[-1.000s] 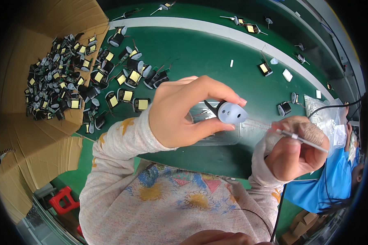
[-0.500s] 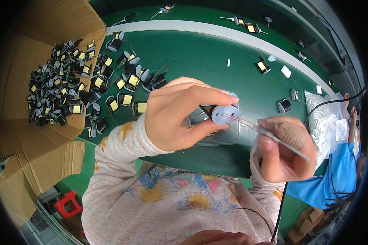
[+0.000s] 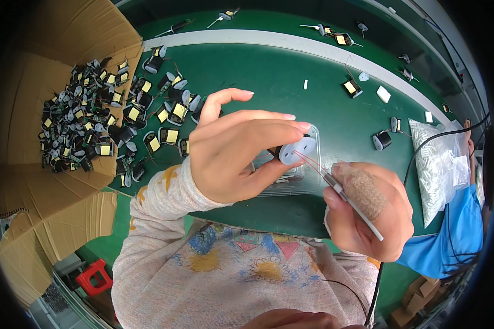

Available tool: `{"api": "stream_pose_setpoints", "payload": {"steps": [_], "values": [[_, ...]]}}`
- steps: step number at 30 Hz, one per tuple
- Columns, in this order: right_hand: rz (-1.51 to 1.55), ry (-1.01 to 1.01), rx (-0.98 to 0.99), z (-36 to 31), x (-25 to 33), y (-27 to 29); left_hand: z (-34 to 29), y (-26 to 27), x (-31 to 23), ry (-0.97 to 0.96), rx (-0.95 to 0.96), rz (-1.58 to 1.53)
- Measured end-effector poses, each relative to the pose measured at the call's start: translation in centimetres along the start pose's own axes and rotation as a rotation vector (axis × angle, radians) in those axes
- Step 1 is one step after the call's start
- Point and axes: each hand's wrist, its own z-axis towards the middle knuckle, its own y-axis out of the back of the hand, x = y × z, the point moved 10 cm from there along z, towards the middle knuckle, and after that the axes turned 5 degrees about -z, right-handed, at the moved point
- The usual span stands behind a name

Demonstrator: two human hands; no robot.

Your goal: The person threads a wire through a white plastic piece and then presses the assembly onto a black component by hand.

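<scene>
My left hand (image 3: 233, 156) pinches a small black electronic part by its pale grey, oval end cap (image 3: 298, 150), which has holes in it. Thin red wires (image 3: 311, 160) run out of the cap toward my right hand (image 3: 387, 211). Between thumb and fingers there, I grip a thin white tube (image 3: 362, 210); the wires reach its upper end, but I cannot tell whether they go inside. A tan wrap (image 3: 362, 193) covers one of my right fingers. Beneath the part, a clear plastic container (image 3: 317, 181) with thin pale pieces sits on the green table, partly hidden by my left hand.
Left stands a cardboard box (image 3: 55, 41) full of similar parts, several spilling onto the green table (image 3: 258, 68). A clear bag of white pieces (image 3: 431, 170) lies right, beside a person in a blue sleeve (image 3: 444, 241). A black cable (image 3: 428, 141) crosses there. Beyond a pale strip lie more parts (image 3: 343, 39).
My right hand has moved left and closer to the cap, tilting the tube more steeply. The left hand's index finger has lifted away, and the cap has turned slightly.
</scene>
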Motion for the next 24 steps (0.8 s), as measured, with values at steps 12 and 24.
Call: {"api": "stream_pose_setpoints", "payload": {"steps": [12,24], "values": [[-0.069,0.007,0.024,-0.4,0.7,-0.3,-0.2,0.1,-0.3,-0.008,-0.014,0.081],[0.005,-0.003,0.011,-0.2,-0.6,-1.0,0.1,-0.2,-1.1,-0.054,0.043,0.117]]}}
